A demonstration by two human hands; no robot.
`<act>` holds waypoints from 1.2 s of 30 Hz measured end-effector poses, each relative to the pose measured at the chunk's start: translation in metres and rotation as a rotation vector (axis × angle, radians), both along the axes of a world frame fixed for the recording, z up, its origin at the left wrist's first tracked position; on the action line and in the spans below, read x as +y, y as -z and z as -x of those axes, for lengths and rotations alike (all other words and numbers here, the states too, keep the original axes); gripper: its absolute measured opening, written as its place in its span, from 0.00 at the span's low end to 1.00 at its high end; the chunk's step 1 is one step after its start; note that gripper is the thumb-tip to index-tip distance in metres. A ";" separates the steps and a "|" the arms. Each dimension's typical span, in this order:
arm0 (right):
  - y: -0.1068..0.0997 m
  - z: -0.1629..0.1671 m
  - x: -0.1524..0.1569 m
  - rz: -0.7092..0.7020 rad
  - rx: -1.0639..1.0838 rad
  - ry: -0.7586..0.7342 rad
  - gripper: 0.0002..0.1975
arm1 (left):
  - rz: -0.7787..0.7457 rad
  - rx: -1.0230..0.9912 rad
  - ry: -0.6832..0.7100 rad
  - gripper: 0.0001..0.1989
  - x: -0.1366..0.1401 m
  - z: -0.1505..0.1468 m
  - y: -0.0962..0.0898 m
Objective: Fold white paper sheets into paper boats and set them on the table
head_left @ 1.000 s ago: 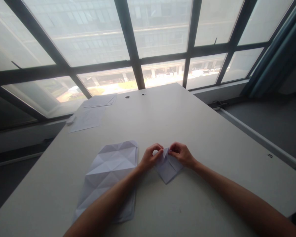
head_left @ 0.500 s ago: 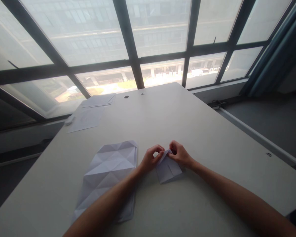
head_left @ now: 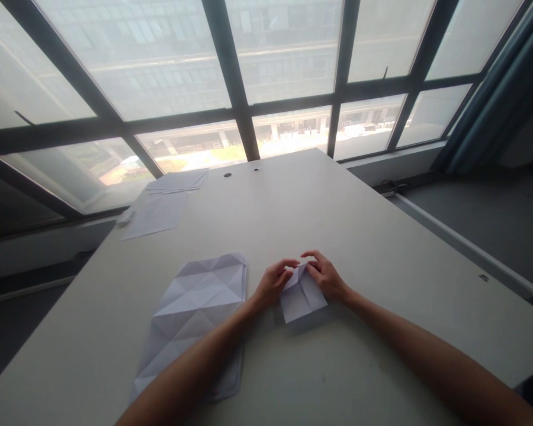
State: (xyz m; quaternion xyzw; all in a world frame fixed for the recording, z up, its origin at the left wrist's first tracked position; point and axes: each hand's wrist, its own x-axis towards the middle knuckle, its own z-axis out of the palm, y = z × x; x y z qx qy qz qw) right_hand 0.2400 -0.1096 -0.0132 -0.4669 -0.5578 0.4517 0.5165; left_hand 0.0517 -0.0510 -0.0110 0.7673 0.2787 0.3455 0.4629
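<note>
From my end I'm seeing both hands working just right of the lower centre of the frame, over the white counter (head_left: 382,254). The left hand (head_left: 273,282) is curling half open, its thumb and fingers holding the upper left edge of the folded paper (head_left: 302,302). The right hand (head_left: 327,278) is holding the upper right edge, its thumb pressing on the near face while the index finger is arching clear above (how firmly either one is pinching, I cannot tell from here). The fingertips are facing each other across the top of the paper, close but not meeting.

The paper is sitting between the hands, roughly square and slightly turned, with a small flap at its top and a crease running down its middle. A shadow is showing below its bottom edge.

In the lower left, a pile of creased sheets (head_left: 199,291) is lying on the counter, with the left forearm (head_left: 204,361) crossing over its near part. Towards the upper left, some flat papers (head_left: 153,216) are resting near the counter's far corner, and a small white object (head_left: 124,218) is lying just beside them. Windows (head_left: 288,53) are filling the top of the frame, and a blue curtain (head_left: 479,100) is hanging at the upper right.
</note>
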 end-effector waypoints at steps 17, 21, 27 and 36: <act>-0.005 -0.004 0.001 0.090 -0.001 -0.066 0.21 | 0.202 0.003 -0.070 0.21 -0.001 0.003 -0.002; -0.001 -0.006 0.004 0.113 0.040 -0.026 0.14 | 0.211 0.043 -0.094 0.20 0.001 0.003 -0.010; 0.004 -0.007 0.006 0.079 -0.043 0.136 0.17 | 0.154 0.207 0.020 0.20 0.000 0.002 -0.018; 0.002 -0.010 0.003 0.054 -0.185 -0.082 0.18 | 0.150 0.130 -0.135 0.16 0.003 0.004 -0.014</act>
